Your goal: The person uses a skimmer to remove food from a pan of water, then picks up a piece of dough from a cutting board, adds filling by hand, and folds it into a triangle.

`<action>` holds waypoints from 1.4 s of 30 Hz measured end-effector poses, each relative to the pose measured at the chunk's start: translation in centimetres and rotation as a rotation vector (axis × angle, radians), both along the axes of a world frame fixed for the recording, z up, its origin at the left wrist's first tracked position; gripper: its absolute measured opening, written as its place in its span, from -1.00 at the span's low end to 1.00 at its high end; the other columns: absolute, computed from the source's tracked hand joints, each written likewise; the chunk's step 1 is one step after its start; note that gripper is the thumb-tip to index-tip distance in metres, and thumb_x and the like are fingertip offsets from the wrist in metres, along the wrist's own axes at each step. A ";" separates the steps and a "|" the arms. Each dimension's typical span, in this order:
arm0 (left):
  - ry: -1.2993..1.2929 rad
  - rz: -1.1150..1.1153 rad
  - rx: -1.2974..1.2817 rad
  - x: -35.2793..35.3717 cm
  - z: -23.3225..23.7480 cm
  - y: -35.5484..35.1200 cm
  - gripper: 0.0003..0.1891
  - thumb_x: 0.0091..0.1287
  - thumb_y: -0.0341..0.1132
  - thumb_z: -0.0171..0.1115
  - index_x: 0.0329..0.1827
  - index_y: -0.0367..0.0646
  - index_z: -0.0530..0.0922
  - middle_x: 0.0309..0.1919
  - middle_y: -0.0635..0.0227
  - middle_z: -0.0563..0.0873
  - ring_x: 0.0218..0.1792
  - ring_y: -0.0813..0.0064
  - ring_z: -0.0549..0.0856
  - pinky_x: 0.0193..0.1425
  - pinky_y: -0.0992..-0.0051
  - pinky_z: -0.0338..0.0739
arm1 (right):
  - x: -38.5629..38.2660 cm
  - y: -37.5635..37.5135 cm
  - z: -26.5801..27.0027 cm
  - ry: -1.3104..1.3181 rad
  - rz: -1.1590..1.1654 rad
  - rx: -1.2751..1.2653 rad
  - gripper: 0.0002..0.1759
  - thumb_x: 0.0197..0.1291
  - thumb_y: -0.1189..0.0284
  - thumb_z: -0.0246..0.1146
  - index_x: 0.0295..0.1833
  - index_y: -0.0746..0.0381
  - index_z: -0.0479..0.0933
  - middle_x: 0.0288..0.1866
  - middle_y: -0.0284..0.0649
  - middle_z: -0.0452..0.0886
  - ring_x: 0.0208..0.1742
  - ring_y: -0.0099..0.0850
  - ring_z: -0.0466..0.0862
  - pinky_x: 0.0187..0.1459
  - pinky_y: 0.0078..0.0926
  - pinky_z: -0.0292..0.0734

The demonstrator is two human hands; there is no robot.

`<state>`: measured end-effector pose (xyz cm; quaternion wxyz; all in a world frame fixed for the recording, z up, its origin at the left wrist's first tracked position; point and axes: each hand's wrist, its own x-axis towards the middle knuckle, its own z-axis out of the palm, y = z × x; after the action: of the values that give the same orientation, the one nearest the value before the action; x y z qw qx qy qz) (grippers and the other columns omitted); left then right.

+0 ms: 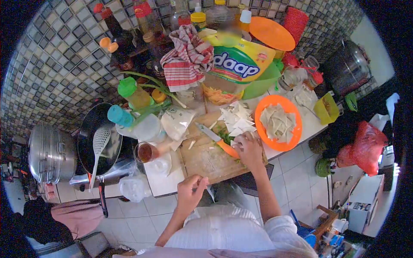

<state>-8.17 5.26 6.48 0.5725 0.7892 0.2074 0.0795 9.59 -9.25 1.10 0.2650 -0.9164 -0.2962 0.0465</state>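
Observation:
My left hand (pixel 192 192) is in front of the cutting board's near edge, its thumb and fingers pinched. A thin pale sliver shows beside the fingertips, too small to name. Over the right part of the wooden cutting board (pixel 206 161), my right hand (pixel 250 150) has its fingers curled down; what they hold, if anything, is hidden. Beside it lies a knife (pixel 226 146) with an orange handle, its blade toward the upper left. Chopped greens (pixel 223 134) sit next to the blade. White cut wrappers (pixel 237 120) are piled just beyond my right hand.
An orange plate (pixel 263 144) of folded pale pieces stands right of the board. Behind are a noodle container (pixel 219 95), a checked cloth (pixel 185 64) and bottles. At left are a glass of brown liquid (pixel 147 152), a wok (pixel 88 146) with a slotted spoon (pixel 101 139), and a steamer pot (pixel 49 152).

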 end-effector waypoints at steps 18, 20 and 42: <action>-0.253 0.080 0.045 1.3 4.0 3.5 -0.89 0.09 -0.42 0.23 -0.33 -0.22 0.59 -0.43 0.32 0.63 -0.40 0.53 0.60 -0.34 0.59 0.42 | -6.4 4.4 7.3 0.763 0.154 0.634 -0.79 0.00 0.58 0.24 -0.19 0.31 0.45 -0.31 -0.36 0.49 -0.29 -0.65 0.47 -0.26 -0.71 0.37; -0.213 0.063 0.100 0.1 4.4 5.0 -0.89 0.08 -0.43 0.23 -0.34 -0.23 0.59 -0.44 0.31 0.63 -0.40 0.52 0.60 -0.34 0.58 0.43 | -7.4 5.8 8.0 0.842 0.141 0.676 -0.85 0.01 0.57 0.23 -0.24 0.31 0.47 -0.35 -0.39 0.49 -0.34 -0.67 0.45 -0.28 -0.74 0.34; -0.059 -0.082 0.903 -0.8 -0.7 46.5 -0.93 -0.06 -0.36 0.22 -0.54 -0.14 0.60 -0.55 0.16 0.55 -0.45 0.19 0.57 -0.33 0.31 0.46 | -16.1 16.8 9.5 0.669 0.129 0.515 -0.57 -0.05 0.55 0.28 0.02 0.27 0.44 -0.35 -0.39 0.45 -0.43 -0.71 0.43 -0.41 -0.76 0.33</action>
<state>-8.98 51.72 5.74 0.1791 0.9649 0.1041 0.1616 -6.48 7.53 10.56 0.5631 -0.7345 -0.2525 0.2823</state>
